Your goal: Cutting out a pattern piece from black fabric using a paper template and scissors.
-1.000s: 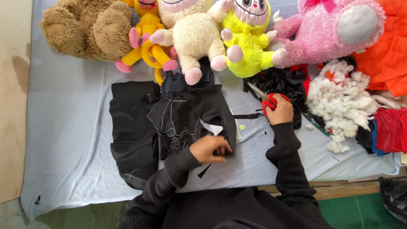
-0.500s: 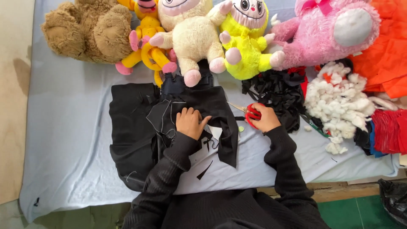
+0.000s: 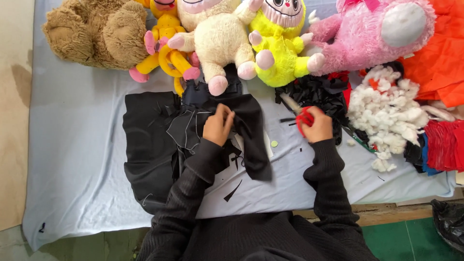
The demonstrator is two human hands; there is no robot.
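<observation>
1. The table point(image 3: 72, 159) is covered by a pale blue sheet, with plush toys point(image 3: 227, 43) lined along the far edge.
2. Black cloth point(image 3: 154, 140) is spread at the centre, directly under and left of the left hand.
3. White stuffing point(image 3: 386, 111) is heaped at the right, beside black scraps point(image 3: 319, 92).
4. The cloth's far fold is pinched by the left hand point(image 3: 218, 124), fingers curled together.
5. Red-handled scissors point(image 3: 302, 115) are gripped by the right hand point(image 3: 319, 126), just right of the cloth, blades pointing far-left.
</observation>
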